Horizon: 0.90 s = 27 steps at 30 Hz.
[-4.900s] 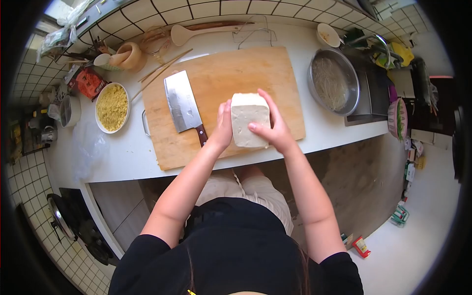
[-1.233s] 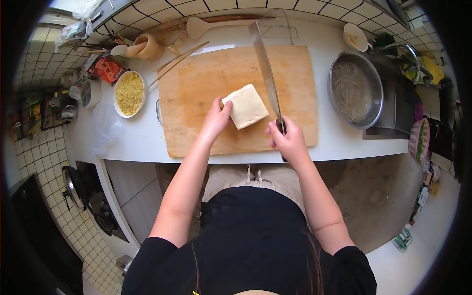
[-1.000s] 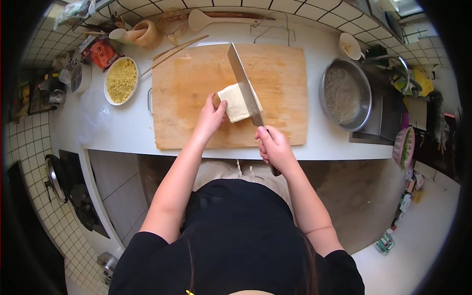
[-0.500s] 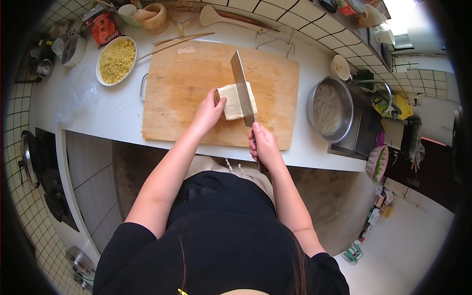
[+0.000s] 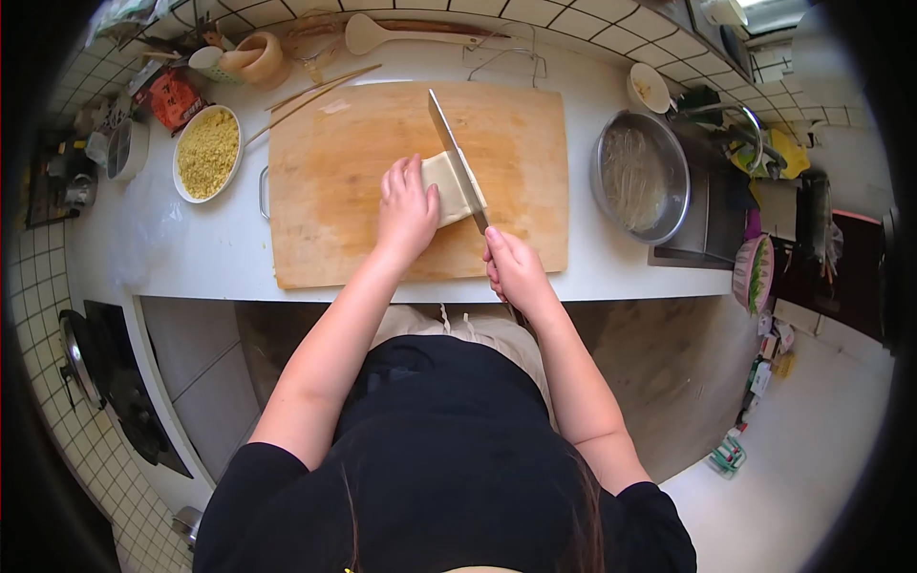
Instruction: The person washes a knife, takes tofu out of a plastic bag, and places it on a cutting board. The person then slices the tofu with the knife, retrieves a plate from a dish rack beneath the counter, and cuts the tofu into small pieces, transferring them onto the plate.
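A pale white block (image 5: 442, 187) lies on the wooden cutting board (image 5: 334, 210). My left hand (image 5: 408, 208) rests against the block's left side, its fingers over that edge and a little apart. In my right hand (image 5: 517, 271) is the handle of a cleaver (image 5: 455, 151), most of the handle covered by my closed fingers. The blade stands on edge over the right part of the block, its tip pointing away from me. A thin strip of the block shows to the right of the blade. How deep the blade sits cannot be made out.
Left of the board stands a white bowl of yellow crumbs (image 5: 207, 155), near chopsticks (image 5: 310, 101). At the right, a metal basin with pale noodles (image 5: 640, 177) sits by the sink. A wire rack (image 5: 506, 63) and a ladle (image 5: 382, 36) lie behind the board.
Since the first frame the block has gone from both hands onto the board, and my right hand has taken the cleaver. Lately the blade has shifted towards the block's right edge; my left fingers have spread.
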Motion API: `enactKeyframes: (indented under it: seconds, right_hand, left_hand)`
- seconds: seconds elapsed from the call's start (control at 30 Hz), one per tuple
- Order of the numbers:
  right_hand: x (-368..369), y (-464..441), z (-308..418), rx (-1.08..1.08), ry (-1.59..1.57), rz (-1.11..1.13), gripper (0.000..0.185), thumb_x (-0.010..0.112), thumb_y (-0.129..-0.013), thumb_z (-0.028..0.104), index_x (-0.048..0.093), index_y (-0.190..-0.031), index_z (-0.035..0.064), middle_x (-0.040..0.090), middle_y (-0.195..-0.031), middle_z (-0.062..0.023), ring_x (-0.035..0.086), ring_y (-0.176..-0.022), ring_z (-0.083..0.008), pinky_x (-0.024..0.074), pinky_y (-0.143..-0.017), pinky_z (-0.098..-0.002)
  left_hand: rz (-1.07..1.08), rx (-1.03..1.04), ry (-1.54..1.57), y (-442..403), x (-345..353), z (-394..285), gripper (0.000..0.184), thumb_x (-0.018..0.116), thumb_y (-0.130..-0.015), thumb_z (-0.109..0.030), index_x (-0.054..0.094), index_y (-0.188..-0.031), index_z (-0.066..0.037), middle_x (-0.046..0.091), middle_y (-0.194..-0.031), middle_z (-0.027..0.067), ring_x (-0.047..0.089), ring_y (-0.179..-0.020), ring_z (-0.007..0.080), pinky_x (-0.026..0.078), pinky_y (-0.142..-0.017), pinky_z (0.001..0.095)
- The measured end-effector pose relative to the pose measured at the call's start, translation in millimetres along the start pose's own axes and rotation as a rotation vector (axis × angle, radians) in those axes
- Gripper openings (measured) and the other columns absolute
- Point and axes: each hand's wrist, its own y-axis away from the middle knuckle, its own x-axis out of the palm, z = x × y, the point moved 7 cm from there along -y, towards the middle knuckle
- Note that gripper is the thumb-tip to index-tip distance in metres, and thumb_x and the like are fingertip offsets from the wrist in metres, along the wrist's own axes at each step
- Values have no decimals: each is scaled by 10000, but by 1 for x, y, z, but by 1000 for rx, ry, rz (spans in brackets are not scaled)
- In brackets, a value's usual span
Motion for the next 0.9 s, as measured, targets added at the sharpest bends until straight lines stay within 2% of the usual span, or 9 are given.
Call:
enactKeyframes:
  seconds: [0.1,0.3,0.4,0.67,0.9]
  right_hand:
    - [-4,-5,-2,-33,60,-11,486,462,-1015,440,471,-744,36,431,-578,-8,408,-504,-105,366,-482,-295]
    - [-12,-12,-1,-189,226,-39,552,493,-990,455,473,-694,-11,475,-583,-124,461,-535,-223,411,-551,-391]
    - [-14,-8,5,-168,267,-8,504,481,-1001,445,497,-751,7,461,-613,-40,417,-581,-144,395,-560,-337]
    - [-18,-12,4,-171,231,20,554,476,-1001,451,479,-695,-12,467,-590,-103,424,-568,-183,397,-557,-362]
    - [-19,-18,-1,-164,188,31,572,466,-1004,452,475,-682,-20,470,-578,-120,424,-554,-193,399,-549,-371]
  left_hand:
    - [-1,13,-46,-1,9,-2,498,516,-942,-185,392,-1365,46,423,-1336,261,394,-1251,425,341,-1063,488]
    - [12,65,-82,-2,14,-2,502,511,-937,-158,373,-1373,47,417,-1338,271,391,-1249,433,346,-1052,503]
    - [35,96,-96,-3,14,-3,501,502,-939,-151,365,-1377,50,413,-1336,277,384,-1252,435,337,-1058,504]
    - [112,55,-61,-5,17,1,481,456,-957,-129,346,-1391,47,371,-1373,264,351,-1282,421,302,-1084,492]
    - [87,132,-86,-5,17,-2,469,462,-953,-117,355,-1381,40,392,-1341,260,367,-1261,421,306,-1076,494]
